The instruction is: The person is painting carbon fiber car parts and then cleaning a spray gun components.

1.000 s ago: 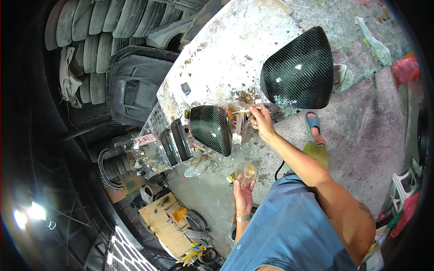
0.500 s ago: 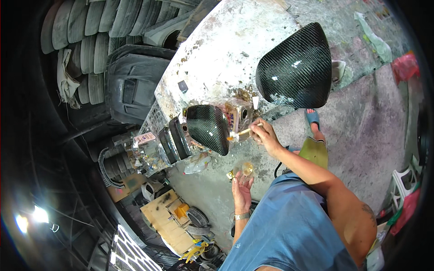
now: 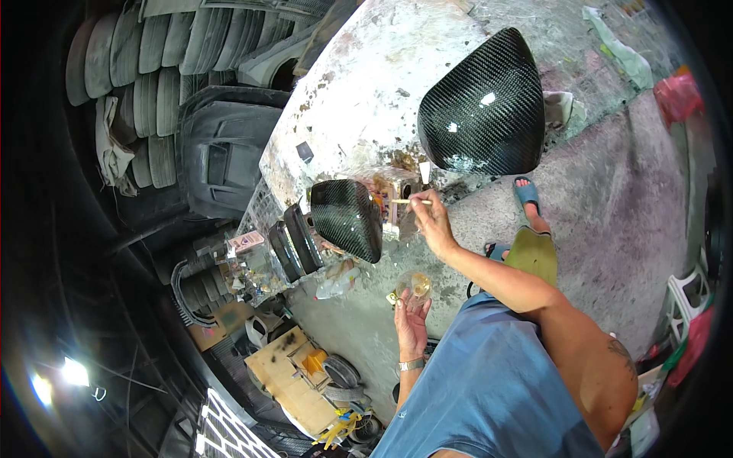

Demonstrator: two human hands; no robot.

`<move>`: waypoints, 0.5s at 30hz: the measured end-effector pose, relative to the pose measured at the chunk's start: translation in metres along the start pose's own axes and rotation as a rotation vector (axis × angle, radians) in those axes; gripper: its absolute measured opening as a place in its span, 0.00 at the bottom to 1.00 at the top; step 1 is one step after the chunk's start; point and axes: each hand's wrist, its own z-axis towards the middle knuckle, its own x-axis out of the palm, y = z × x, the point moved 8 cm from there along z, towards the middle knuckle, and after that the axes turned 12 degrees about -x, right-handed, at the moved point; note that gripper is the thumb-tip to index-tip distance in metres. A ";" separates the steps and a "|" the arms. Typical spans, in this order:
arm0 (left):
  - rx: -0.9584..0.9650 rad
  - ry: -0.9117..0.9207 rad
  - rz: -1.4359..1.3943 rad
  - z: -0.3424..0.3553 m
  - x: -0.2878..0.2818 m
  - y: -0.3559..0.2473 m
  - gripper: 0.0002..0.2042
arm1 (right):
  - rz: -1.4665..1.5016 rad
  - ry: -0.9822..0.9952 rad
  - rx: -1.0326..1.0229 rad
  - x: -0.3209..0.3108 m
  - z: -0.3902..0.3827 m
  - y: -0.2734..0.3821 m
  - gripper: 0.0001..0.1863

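The right hand [image 3: 434, 223] pinches a brush [image 3: 402, 201] near the smaller carbon-fibre shell [image 3: 347, 220]; the left hand [image 3: 411, 320] holds a clear cup [image 3: 418, 285]; stacked tyres [image 3: 154, 42] stand beyond.

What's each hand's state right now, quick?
Left hand: holding a clear round cup with some amber-coloured contents, fingers curled around it.
Right hand: closed, fingers pinching a slim pale-handled brush.
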 end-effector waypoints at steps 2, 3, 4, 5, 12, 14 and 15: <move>-0.006 0.017 0.004 0.002 -0.003 0.001 0.28 | -0.019 0.095 0.036 0.009 -0.018 0.007 0.05; -0.006 0.029 0.007 0.003 -0.005 0.001 0.28 | 0.008 0.133 0.071 0.010 -0.025 0.010 0.06; -0.008 0.040 0.011 0.004 -0.007 0.001 0.28 | 0.035 0.178 0.115 0.009 -0.033 0.014 0.06; -0.008 0.044 0.014 0.005 -0.009 0.001 0.28 | 0.035 0.202 0.196 0.006 -0.039 0.012 0.06; -0.008 0.070 0.040 0.008 -0.025 -0.002 0.29 | -0.023 0.145 0.095 -0.008 -0.001 -0.004 0.08; -0.008 0.065 0.049 0.007 -0.029 0.000 0.29 | 0.002 0.056 0.053 -0.011 0.013 -0.017 0.09; -0.010 0.064 0.056 0.007 -0.030 0.001 0.29 | 0.007 0.025 0.019 -0.012 0.017 -0.022 0.09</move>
